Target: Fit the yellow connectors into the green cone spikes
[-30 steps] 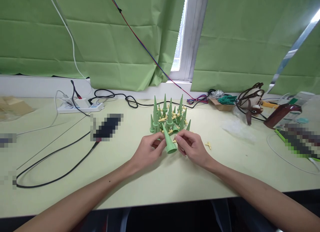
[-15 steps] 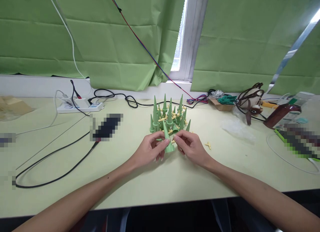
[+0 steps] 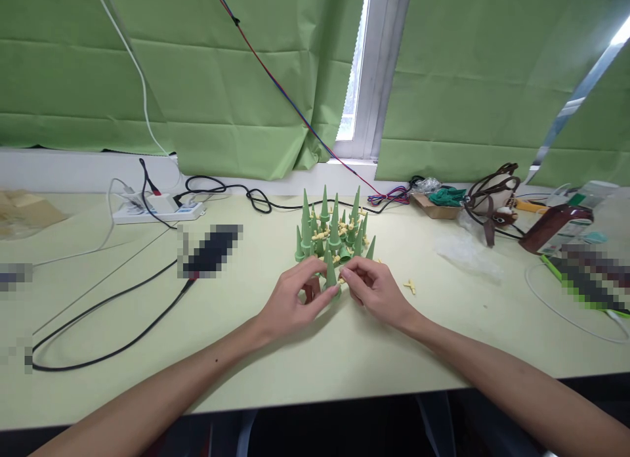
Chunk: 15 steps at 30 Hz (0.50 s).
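Between the fingers and thumb of my left hand (image 3: 298, 293) is a green plastic cone (image 3: 331, 273), nearly upright at the front of a cluster. My right hand (image 3: 374, 285) is closed in a pinch just to its right, on a small yellow piece (image 3: 342, 280) that its fingertips partly cover. Just beyond both hands stand several green cones (image 3: 335, 224) with small yellow branched pieces (image 3: 321, 235) among them. One cone (image 3: 345, 254) in the cluster lies tipped over. A loose yellow branched piece (image 3: 410, 286) lies to the right of my right hand.
A pixelated dark device (image 3: 211, 250) with a black cable lies to the left. A power strip (image 3: 157, 211) stands at the back left. To the right are a crumpled clear bag (image 3: 467, 253), a small cardboard box (image 3: 436, 204) and a dark red bottle (image 3: 556, 228).
The cone in my left hand has gone from tilted to nearly upright, and my left fingers have shifted around it. My right hand has hardly moved.
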Each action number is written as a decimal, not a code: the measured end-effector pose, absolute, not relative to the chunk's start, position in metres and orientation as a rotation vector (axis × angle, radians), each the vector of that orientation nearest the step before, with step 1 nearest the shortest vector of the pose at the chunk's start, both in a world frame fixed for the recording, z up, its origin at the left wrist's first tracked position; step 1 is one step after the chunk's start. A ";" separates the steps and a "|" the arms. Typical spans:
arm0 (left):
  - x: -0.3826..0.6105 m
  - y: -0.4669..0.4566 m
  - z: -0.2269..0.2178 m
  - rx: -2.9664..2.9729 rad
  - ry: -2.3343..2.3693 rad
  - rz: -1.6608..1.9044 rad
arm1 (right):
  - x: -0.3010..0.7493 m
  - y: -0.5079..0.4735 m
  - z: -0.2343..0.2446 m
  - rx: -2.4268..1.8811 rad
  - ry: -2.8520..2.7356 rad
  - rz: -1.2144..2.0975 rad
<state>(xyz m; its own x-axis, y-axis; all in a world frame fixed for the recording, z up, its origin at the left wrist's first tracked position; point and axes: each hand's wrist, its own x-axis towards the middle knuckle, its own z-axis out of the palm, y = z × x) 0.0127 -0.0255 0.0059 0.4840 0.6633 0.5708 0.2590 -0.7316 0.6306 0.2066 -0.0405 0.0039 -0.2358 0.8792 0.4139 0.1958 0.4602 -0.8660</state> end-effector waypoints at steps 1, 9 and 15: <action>0.012 -0.025 0.005 2.303 0.736 1.182 | 0.207 -0.041 0.004 -0.933 -1.707 0.862; 0.011 -0.025 0.005 2.454 0.614 1.257 | 0.205 -0.040 0.005 -0.924 -1.665 0.918; 0.010 -0.025 0.006 2.498 0.632 1.286 | 0.205 -0.039 0.002 -0.891 -1.626 1.026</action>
